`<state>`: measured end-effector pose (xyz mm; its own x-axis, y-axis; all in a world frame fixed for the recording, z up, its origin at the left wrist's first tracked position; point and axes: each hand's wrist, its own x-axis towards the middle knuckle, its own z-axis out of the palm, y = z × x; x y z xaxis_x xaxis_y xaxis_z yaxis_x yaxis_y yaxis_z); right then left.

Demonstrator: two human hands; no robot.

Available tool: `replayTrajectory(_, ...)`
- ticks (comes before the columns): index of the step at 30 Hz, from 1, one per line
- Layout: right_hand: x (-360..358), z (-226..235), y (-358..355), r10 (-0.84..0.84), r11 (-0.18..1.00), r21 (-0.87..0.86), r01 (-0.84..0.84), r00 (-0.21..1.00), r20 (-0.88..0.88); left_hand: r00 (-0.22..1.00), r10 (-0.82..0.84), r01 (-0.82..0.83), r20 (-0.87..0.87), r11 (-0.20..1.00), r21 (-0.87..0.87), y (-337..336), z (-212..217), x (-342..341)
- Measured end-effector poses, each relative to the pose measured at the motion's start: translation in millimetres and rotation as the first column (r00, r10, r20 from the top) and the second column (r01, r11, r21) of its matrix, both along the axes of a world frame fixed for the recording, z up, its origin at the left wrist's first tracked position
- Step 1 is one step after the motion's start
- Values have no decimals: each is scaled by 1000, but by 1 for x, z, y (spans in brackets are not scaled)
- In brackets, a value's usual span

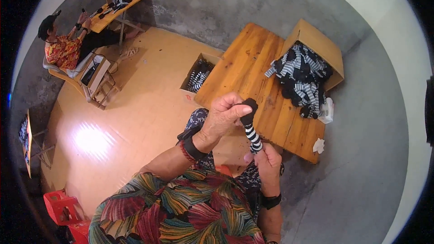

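Observation:
A knitted sock (252, 135) with black and white stripes and a plain black end is stretched between my hands, in front of the wooden table's near edge. My left hand (222, 118) pinches the black upper end, thumb on top. Lower and to the right, my right hand (268, 161) grips the striped lower end. The sock runs slanting from one hand to the other. Both hands are closed on it, and the fingertips are partly hidden behind the fabric.
A wooden table (235, 70) bears a tipped cardboard box (335, 54) spilling a pile of striped socks (305, 74). A second box (184, 95) with striped socks stands left of the table. Another person (68, 49) sits at a far-left table. Red plastic stools (58, 208) stand lower left.

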<state>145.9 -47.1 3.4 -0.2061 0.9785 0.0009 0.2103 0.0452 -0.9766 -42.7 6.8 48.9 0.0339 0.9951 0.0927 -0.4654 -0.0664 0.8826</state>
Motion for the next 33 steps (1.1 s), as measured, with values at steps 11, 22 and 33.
replayTrajectory(11, 4, 10, 3, 21, 998, -51, -27, 993, -113, 973, -179, 179, -148, 984, -15, 5, -6, -3)
replayTrajectory(22, -41, 24, -7, -183, 908, -358, -217, 563, -806, 969, -132, 149, -209, 987, 67, -19, -21, 23)
replayTrajectory(33, -22, 12, -8, -98, 967, -254, 4, 929, -357, 959, -280, 280, -41, 960, -6, -4, 3, 6)
